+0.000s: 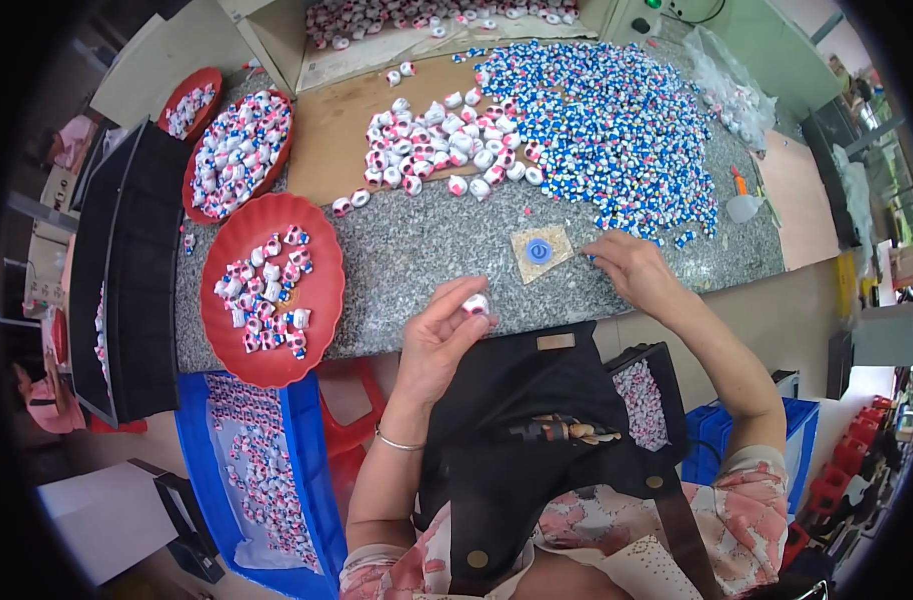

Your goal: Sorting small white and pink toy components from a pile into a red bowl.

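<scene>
My left hand [435, 345] is closed around a small white-and-pink toy head [476, 304], held just above the front edge of the counter. My right hand [637, 272] pinches a small blue piece [591, 257], mostly covered by the fingertips, beside a tan square pad [528, 272]. On that pad rests a round blue cap [538, 250]. Beyond my hands, a group of loose white-and-pink heads [447, 140] lies on a brown board. To its right spreads a large heap of small blue-and-white pieces [617, 130].
A red scalloped plate [327, 300] with several joined figures stands at the left, with fuller red bowls [289, 140] behind. Below the counter are a blue crate [302, 450] and a black tray [669, 385] of small pieces. A plastic bag [742, 85] lies back right.
</scene>
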Motion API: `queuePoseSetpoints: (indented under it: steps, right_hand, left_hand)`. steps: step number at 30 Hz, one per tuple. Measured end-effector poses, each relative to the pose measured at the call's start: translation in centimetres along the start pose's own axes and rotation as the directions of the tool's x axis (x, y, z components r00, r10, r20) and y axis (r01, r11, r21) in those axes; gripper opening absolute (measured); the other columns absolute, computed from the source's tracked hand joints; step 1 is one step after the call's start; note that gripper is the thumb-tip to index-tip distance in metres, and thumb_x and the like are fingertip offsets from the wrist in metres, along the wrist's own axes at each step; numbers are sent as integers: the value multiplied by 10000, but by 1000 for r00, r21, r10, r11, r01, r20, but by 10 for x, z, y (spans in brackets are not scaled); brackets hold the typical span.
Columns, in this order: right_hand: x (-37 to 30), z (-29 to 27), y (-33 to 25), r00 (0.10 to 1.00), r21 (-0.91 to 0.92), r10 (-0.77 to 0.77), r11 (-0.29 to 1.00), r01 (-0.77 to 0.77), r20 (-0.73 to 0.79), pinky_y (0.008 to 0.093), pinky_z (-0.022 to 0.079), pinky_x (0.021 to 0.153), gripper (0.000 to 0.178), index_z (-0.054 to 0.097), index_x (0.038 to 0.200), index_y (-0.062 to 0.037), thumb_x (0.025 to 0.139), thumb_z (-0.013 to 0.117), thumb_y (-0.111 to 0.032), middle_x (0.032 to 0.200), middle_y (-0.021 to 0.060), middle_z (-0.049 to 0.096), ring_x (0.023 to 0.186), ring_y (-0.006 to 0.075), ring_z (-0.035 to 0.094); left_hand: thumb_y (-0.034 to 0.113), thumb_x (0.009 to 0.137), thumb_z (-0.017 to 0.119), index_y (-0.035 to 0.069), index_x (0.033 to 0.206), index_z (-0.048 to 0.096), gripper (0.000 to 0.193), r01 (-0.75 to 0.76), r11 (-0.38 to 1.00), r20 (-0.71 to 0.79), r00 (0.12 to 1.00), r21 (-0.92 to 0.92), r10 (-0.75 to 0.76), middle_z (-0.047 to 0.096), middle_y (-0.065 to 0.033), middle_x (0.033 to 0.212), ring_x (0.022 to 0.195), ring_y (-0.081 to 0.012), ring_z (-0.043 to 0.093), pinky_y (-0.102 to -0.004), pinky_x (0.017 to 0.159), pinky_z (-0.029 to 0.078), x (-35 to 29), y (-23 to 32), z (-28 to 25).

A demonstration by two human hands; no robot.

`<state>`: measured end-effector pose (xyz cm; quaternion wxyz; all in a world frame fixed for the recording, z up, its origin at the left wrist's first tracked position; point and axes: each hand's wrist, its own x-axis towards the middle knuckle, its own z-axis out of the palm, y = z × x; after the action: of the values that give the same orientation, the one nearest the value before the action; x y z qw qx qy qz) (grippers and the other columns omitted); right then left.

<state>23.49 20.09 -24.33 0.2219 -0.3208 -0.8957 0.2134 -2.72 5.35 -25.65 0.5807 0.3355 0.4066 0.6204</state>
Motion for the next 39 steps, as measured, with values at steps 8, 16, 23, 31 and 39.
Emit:
queuePoseSetpoints:
  steps: [8,16,23,31,39]
  right_hand:
    - [19,-11,-23,978,-15,124,992,-123,170,412,512,630,134,661,961,0,837,667,-50,876,156,652,757,346,647]
    - [61,20,-41,965,-268,-135,944,194,225,430,507,601,134,658,898,-17,768,626,-8,802,135,594,694,338,624]
    - [65,15,-36,943,-188,-174,954,232,283,435,501,597,94,648,878,-8,787,625,-17,794,139,580,684,353,612]
    - [48,8,-60,973,256,206,940,-227,107,296,523,646,134,667,977,15,873,659,-71,816,95,674,711,186,652]
    - [20,12,-66,800,699,413,405,-589,435,229,541,721,150,667,1039,25,917,638,-58,891,54,696,782,86,652]
  left_hand:
    - [-63,877,624,-13,1308,537,443,71,997,52,996,-38,-69,610,-159,1245,1043,-173,633,-280,899,518,2,-4,-6]
    - [-90,847,651,-37,1201,606,361,40,994,33,999,-99,-37,631,-114,1154,1021,-165,636,-288,907,529,3,2,-13]
    - [-135,822,651,-53,1200,598,391,1,1000,-4,1000,4,-1,575,-65,1113,1011,-153,635,-252,893,523,5,-1,-15]
    - [-114,785,694,-31,1103,612,339,-197,855,-17,972,480,233,580,-61,1067,899,-118,625,-231,807,519,26,-25,8]
    - [-77,726,743,13,1087,646,384,-499,559,140,815,663,562,623,-124,1012,804,-177,643,-276,673,529,26,-34,35]
